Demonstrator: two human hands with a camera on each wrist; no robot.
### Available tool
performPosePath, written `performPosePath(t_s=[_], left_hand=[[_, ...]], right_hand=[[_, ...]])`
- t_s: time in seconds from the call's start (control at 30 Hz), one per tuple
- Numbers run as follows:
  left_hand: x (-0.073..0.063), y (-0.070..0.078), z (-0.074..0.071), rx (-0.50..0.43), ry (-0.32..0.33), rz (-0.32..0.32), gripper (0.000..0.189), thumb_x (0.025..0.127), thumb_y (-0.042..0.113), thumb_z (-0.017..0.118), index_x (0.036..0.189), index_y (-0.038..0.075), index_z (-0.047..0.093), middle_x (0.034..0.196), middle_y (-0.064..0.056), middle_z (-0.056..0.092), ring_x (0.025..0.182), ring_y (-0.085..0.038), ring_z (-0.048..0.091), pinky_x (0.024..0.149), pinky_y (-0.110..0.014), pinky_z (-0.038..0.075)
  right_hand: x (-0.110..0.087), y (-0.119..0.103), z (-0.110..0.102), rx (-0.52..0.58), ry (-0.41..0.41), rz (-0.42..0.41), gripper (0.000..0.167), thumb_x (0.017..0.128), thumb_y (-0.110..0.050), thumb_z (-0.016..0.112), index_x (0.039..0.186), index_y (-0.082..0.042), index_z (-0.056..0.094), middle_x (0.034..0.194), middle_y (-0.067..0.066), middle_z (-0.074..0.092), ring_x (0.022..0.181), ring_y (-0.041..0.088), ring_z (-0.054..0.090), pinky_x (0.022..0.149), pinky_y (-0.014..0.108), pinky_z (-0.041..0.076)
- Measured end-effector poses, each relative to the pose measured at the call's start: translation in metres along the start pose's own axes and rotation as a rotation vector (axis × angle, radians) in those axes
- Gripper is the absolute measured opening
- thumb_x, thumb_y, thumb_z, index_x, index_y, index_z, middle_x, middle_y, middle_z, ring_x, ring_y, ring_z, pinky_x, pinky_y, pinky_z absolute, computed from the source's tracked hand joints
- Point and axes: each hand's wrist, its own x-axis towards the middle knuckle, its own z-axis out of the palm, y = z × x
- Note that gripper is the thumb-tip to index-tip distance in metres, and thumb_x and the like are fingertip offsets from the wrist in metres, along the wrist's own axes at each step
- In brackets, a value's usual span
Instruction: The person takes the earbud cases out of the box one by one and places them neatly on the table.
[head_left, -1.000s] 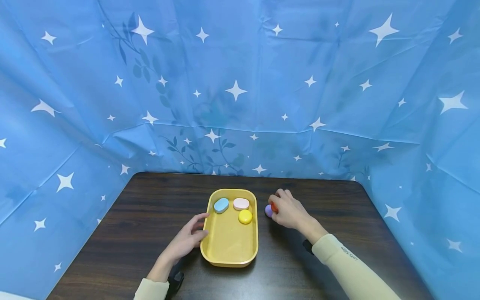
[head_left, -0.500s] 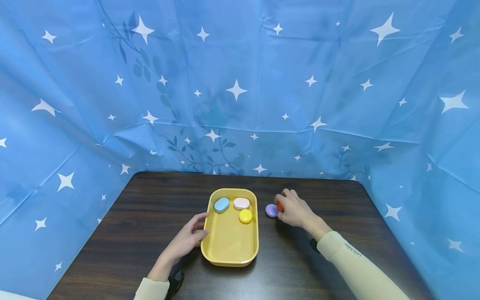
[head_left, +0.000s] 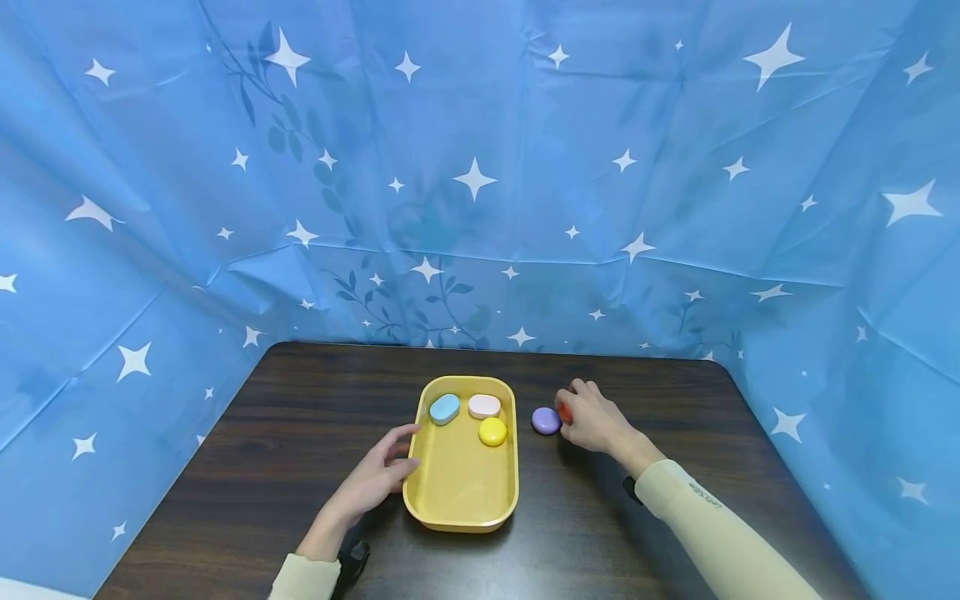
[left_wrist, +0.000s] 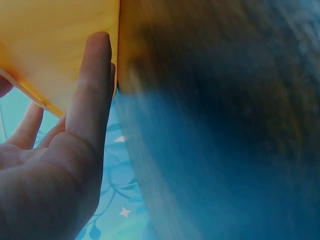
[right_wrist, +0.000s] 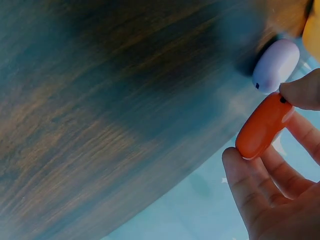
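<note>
My right hand (head_left: 597,419) pinches a smooth, rounded red-orange piece (right_wrist: 266,125) between thumb and fingers, right of the tray. In the head view most of this piece is hidden by the hand. A purple rounded piece (head_left: 546,421) lies on the table just left of it; in the right wrist view both pieces carry a small black mark. My left hand (head_left: 369,479) rests its fingers against the left side of a yellow tray (head_left: 459,523). Inside the tray's far half are a blue oval piece (head_left: 445,408), a pink oval piece (head_left: 484,406) and a yellow round piece (head_left: 492,432).
The dark wood-grain table (head_left: 300,400) has its far edge against a blue curtain (head_left: 480,217) with white stars, which also hangs at both sides. Table surface extends left of the left hand and right of the right arm.
My right hand has shifted a little to the right with the red-orange piece, so the purple piece now shows whole. The left hand and the tray stay in place.
</note>
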Motion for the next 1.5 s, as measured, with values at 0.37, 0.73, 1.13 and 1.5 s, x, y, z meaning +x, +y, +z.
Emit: performPosePath(t_s=[0.37, 0.73, 1.13, 1.5], left_hand=[[0.0, 0.0, 0.0, -0.003, -0.004, 0.006, 0.056, 0.104, 0.011, 0.056, 0.156, 0.009, 0.033, 0.149, -0.03, 0.043, 0.123, -0.038, 0.06, 0.09, -0.048, 0.057], [0.0, -0.001, 0.0, 0.004, -0.004, 0.011, 0.056, 0.104, 0.011, 0.056, 0.156, 0.009, 0.034, 0.148, -0.029, 0.045, 0.121, -0.037, 0.061, 0.088, -0.048, 0.057], [0.0, -0.001, 0.0, 0.003, 0.0, 0.006, 0.057, 0.104, 0.012, 0.057, 0.156, 0.009, 0.034, 0.149, -0.03, 0.043, 0.123, -0.039, 0.06, 0.088, -0.048, 0.057], [-0.001, -0.001, 0.0, -0.004, -0.01, 0.019, 0.059, 0.103, 0.014, 0.058, 0.156, 0.008, 0.033, 0.147, -0.029, 0.045, 0.121, -0.038, 0.061, 0.088, -0.048, 0.057]], right_hand=[[0.002, 0.004, 0.005, 0.004, -0.033, 0.029, 0.026, 0.081, -0.014, 0.079, 0.104, -0.014, 0.067, 0.102, 0.006, 0.051, 0.095, 0.027, 0.045, 0.065, 0.04, 0.05], [0.001, 0.011, 0.011, 0.01, -0.069, 0.028, 0.028, 0.083, -0.014, 0.077, 0.109, -0.012, 0.067, 0.107, 0.008, 0.053, 0.098, 0.029, 0.046, 0.068, 0.044, 0.052], [0.0, 0.013, 0.013, -0.004, -0.065, 0.015, 0.029, 0.083, -0.014, 0.077, 0.11, -0.012, 0.066, 0.109, 0.01, 0.053, 0.099, 0.03, 0.046, 0.069, 0.045, 0.052], [-0.001, 0.013, 0.002, 0.007, -0.033, -0.009, 0.026, 0.084, -0.013, 0.076, 0.108, -0.013, 0.067, 0.107, 0.009, 0.055, 0.1, 0.03, 0.049, 0.068, 0.046, 0.052]])
